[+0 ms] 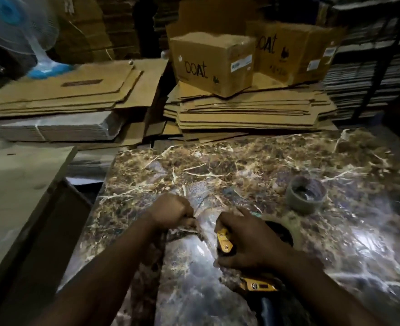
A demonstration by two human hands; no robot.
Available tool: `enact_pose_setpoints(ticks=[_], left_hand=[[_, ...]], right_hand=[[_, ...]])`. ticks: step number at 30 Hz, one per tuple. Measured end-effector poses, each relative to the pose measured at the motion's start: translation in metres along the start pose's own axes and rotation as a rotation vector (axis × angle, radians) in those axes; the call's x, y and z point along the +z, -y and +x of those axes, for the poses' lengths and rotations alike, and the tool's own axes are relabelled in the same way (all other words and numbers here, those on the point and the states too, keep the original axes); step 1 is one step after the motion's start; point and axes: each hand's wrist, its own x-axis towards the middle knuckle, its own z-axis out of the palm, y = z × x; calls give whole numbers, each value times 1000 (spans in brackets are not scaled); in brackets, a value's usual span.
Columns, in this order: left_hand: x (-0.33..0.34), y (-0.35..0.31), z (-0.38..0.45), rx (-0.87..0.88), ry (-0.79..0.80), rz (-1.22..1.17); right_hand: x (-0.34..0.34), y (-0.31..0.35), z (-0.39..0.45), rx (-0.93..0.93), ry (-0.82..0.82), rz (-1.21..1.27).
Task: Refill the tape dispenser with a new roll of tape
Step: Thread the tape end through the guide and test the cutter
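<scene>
Although the light is poor, the head view shows the job well under way. The right hand [246, 241] grips the yellow tape dispenser [224, 241] over the marbled table [288, 161], fingers curled round its frame, with the black handle [268, 309] running back toward the person. Behind that hand a dark round shape, apparently the new roll of tape [281, 231], sits in the dispenser, though the hand hides how it is seated. The left hand [170, 211] is just beside it, its fingers closed together in a pinch on what looks like the clear tape end [203, 222] drawn out from the dispenser's front; the film is nearly invisible against the glare, so I cannot tell exactly where it runs. Well apart, to the right on the table, lies a grey cardboard core [305, 196], probably the spent roll, which would mean the old one is already out. What seems left, by my judgement, is threading the loose end through the front and across the blade. Stacks of flattened cardboard [246, 111] and two boxes [215, 62] stand beyond the table.
</scene>
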Motion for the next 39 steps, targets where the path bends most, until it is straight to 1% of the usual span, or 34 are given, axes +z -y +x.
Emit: enact_pose_setpoints(ticks=[1,2,4,6,8,11,13,14,15,17,19,21,23,25,26,28,30,31,32,33,34,35,36,38,39], left_hand=[[-3,5,-2,-2,136,-13],[-4,10,-4,-6,229,-18],[-9,16,-8,17,309,-69],[-15,12,-14,26,331,-95],[-15,5,-21,30,281,-60],[-17,-11,-31,2,283,-100],[-24,-19,-29,-52,240,-159],[-31,-24,-26,-78,230,-145],[-35,-26,-23,-108,248,-117],[-34,-25,-20,-191,270,-157],[-36,-22,-16,-173,273,-217],[-33,-16,-13,-121,291,-163],[-26,-10,-12,-104,358,-184],[-18,-2,-14,-67,384,-191],[-14,2,-16,-71,408,-215],[-2,14,-21,-86,390,-299],[0,20,-24,-233,355,-500],[-10,18,-25,-412,320,-692],[-16,14,-25,-658,272,-916],[-22,9,-23,-895,257,-1118],[-29,1,-19,-1068,324,-1304],[-34,-9,-15,-1183,439,-1473],[-41,-19,-11,-1256,584,-1580],[-49,-34,-4,-1288,894,-1650],[-47,-38,0,-1264,1008,-1648]], right_hand=[[0,0,1,23,9,26],[1,0,2,46,15,40],[3,0,1,94,33,48],[3,2,2,135,31,41],[2,5,3,178,47,36],[-3,12,9,201,68,12],[-4,19,13,220,107,-19],[-3,23,15,231,111,-34],[-1,26,17,246,112,-49],[5,34,22,292,125,-92],[13,41,26,338,133,-126],[21,44,28,378,104,-140],[29,43,28,419,54,-131],[35,40,28,451,19,-119],[38,39,29,462,7,-119],[42,38,31,478,-23,-127],[44,37,33,496,-41,-128],[46,37,33,506,-44,-125],[46,37,34,513,-48,-125],[46,38,34,513,-54,-131],[45,39,33,509,-56,-139],[44,40,34,504,-56,-146],[44,41,34,501,-56,-149],[44,42,34,497,-61,-167],[44,42,35,498,-66,-175]])
